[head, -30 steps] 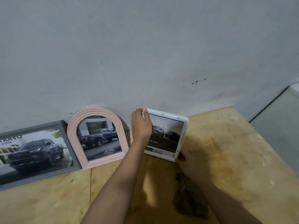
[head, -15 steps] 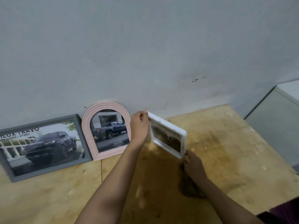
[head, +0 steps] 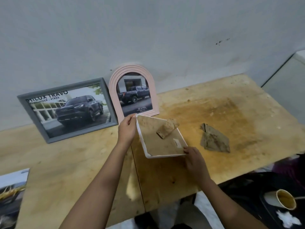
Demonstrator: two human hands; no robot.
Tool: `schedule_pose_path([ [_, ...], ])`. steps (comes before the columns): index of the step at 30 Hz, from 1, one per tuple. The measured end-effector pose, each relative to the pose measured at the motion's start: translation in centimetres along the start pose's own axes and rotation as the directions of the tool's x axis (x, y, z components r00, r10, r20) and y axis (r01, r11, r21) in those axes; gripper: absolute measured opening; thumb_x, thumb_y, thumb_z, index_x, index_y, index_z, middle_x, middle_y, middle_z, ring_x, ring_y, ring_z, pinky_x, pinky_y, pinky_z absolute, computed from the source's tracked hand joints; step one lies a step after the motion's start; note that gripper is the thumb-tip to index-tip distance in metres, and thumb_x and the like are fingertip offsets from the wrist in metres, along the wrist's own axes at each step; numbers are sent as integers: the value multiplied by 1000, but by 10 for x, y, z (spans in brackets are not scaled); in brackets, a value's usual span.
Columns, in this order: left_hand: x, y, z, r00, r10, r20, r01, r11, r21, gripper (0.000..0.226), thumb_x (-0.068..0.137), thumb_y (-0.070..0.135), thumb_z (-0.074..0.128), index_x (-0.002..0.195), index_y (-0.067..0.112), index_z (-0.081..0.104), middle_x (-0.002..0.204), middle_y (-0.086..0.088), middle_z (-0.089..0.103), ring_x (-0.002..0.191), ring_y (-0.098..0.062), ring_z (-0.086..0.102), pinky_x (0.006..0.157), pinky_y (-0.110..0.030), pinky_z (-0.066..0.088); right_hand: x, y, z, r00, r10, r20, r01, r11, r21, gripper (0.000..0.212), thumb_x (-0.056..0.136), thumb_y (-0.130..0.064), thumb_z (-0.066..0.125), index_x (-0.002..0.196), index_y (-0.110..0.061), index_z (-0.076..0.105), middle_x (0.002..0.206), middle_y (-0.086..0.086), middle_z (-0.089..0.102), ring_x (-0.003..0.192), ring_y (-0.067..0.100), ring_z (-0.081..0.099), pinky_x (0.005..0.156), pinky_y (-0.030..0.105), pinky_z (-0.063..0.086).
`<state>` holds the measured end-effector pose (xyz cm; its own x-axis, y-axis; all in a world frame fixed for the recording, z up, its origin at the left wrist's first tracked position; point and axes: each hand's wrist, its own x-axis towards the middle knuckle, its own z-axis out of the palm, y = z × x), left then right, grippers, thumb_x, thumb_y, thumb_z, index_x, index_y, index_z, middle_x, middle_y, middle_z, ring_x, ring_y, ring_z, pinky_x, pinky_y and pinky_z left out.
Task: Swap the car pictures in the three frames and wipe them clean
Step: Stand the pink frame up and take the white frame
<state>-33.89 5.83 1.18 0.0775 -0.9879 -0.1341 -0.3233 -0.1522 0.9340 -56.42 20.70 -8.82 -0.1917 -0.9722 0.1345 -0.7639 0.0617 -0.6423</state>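
I hold a white square frame (head: 162, 147) face down above the wooden table (head: 82, 162), its brown backing and stand flap turned up. My left hand (head: 127, 129) pinches its far corner and my right hand (head: 194, 158) grips its near right corner. A grey rectangular frame (head: 69, 108) with a dark pickup picture leans on the wall at left. Beside it a pink arched frame (head: 133, 91) holds another pickup picture. A crumpled brown cloth (head: 214, 139) lies on the table to the right of my hands.
A loose car picture (head: 11, 194) lies at the table's near left edge. A paper cup (head: 285, 199) sits on a dark surface at the lower right, beyond the table's edge. The wall rises directly behind the frames.
The white frame has been lifted off the wall, brought toward me and flipped from picture side to back side up. My right hand has moved from its lower edge to its near corner.
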Motion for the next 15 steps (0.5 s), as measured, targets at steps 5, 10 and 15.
schedule_pose_path([
  [5, -15, -32, -11, 1000, -29, -2, 29, 997, 70, 31, 99, 20, 38, 119, 11, 59, 112, -1, 60, 101, -14, 51, 83, -25, 36, -26, -10, 13, 997, -70, 21, 72, 993, -96, 23, 78, -4, 59, 100, -2, 66, 99, 16, 64, 94, 23, 55, 74, 37, 55],
  [10, -24, -58, -7, 997, -74, 6, 73, 990, 117, 34, 100, 21, 29, 121, 12, 54, 113, -3, 58, 106, -21, 52, 83, -28, 36, -31, -8, 14, 996, -86, 40, 89, 993, -82, 22, 78, 2, 67, 99, 0, 64, 102, 16, 62, 99, 24, 51, 77, 39, 53],
  [15, -30, -79, 1, 985, -171, 29, 164, 974, 157, 39, 102, 30, 22, 134, 19, 41, 128, -6, 51, 107, -17, 47, 86, -30, 34, -31, -5, 9, 990, -131, 56, 133, 990, -46, 24, 86, -23, 62, 99, -3, 67, 108, 10, 62, 105, 14, 47, 90, 17, 40],
])
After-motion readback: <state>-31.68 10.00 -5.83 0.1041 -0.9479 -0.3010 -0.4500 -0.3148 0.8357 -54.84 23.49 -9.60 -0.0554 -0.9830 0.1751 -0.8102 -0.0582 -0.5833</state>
